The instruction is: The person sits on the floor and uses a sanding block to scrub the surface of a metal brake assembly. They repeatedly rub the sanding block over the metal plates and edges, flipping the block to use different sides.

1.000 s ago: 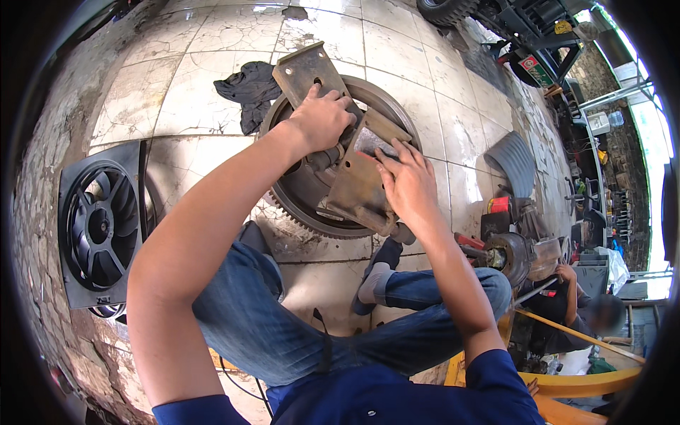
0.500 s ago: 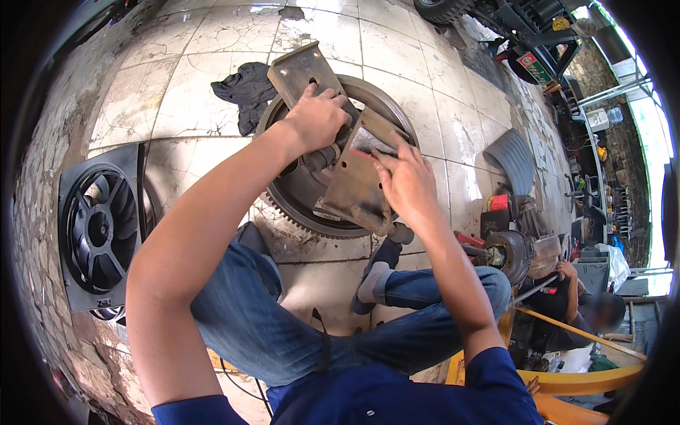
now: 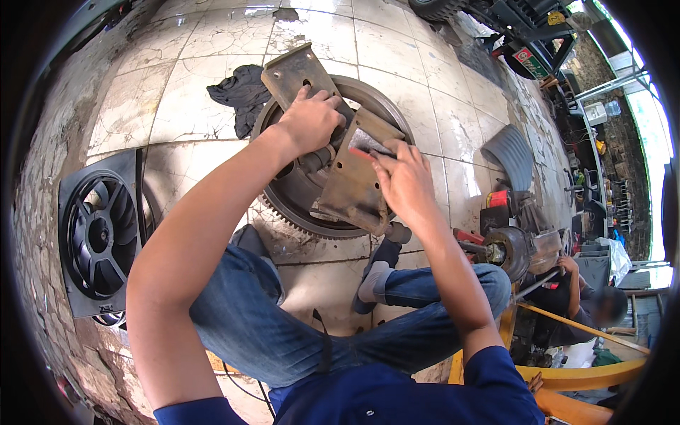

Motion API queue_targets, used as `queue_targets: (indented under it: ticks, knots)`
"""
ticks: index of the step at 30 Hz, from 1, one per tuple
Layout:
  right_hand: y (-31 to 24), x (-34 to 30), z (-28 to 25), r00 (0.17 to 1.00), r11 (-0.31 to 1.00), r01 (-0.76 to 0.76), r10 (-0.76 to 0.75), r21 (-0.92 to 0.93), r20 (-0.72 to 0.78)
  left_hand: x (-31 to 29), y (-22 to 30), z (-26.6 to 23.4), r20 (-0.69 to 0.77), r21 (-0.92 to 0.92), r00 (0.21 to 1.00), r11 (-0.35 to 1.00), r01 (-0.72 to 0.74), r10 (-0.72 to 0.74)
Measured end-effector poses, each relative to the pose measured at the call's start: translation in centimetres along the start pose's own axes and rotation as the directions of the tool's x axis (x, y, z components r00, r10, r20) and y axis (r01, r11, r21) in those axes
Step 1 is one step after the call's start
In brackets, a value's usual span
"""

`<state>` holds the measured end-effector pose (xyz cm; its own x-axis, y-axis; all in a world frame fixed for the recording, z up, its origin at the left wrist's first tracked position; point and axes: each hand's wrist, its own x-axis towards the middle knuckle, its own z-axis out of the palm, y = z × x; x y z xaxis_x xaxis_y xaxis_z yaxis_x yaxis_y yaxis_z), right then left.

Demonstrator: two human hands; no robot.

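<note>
A rusty metal bracket with two holed plates lies across a toothed flywheel (image 3: pixel 383 99) on the floor. Its far plate (image 3: pixel 289 69) is under my left hand (image 3: pixel 312 122), whose fingers curl over the edge and brace it. My right hand (image 3: pixel 405 177) pinches a thin red strip (image 3: pixel 363 154) against the bracket's near plate (image 3: pixel 348 185). Most of that strip is hidden by the fingers, so its kind is unclear. Beside it, a brighter grey patch (image 3: pixel 363 139) shows on the plate's surface. Cylindrical bushes join the bracket's lower parts.
A black cloth (image 3: pixel 241 95) lies beyond the flywheel on the tiles. To the left stands a black radiator fan (image 3: pixel 100 230). On the right are a curved grey ribbed sheet (image 3: pixel 508 157) and a greasy axle hub (image 3: pixel 506 252). Another person (image 3: pixel 577 304) works at the far right.
The whole view has shifted slightly. My right hand moved a little with the red strip over the plate; my left hand keeps its hold on the bracket.
</note>
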<state>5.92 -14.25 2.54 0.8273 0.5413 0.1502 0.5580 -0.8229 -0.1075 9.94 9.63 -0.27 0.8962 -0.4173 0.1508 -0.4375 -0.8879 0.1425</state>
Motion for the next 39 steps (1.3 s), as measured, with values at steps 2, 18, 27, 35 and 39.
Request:
queue_targets:
  ticks: [2, 18, 27, 35, 39]
  knots:
    - [-0.2, -0.6, 0.7, 0.998, 0.999, 0.054, -0.054, -0.006, -0.029, 0.2, 0.1, -0.3, 0.068, 0.048, 0.998, 0.999, 0.002, -0.006]
    - [1.2, -0.2, 0.4, 0.984, 0.986, 0.160, -0.163, -0.047, -0.075, 0.2, 0.1, 0.3, -0.008, 0.019, 1.000, 1.000, -0.015, 0.016]
    - [0.4, -0.1, 0.3, 0.980, 0.983, 0.184, -0.184, -0.009, -0.073, 0.2, 0.0, 0.3, -0.005, 0.046, 1.000, 0.999, -0.006, 0.006]
    - [-0.3, -0.8, 0.5, 0.982, 0.982, 0.187, -0.185, 0.024, -0.048, 0.1, -0.3, 1.0, -0.093, 0.026, 0.995, 0.999, -0.033, 0.035]
    - [1.2, 0.9, 0.4, 0.977, 0.990, 0.130, -0.139, -0.062, -0.162, -0.1, -0.2, 0.9, -0.149, 0.019, 0.987, 0.999, -0.050, 0.052]
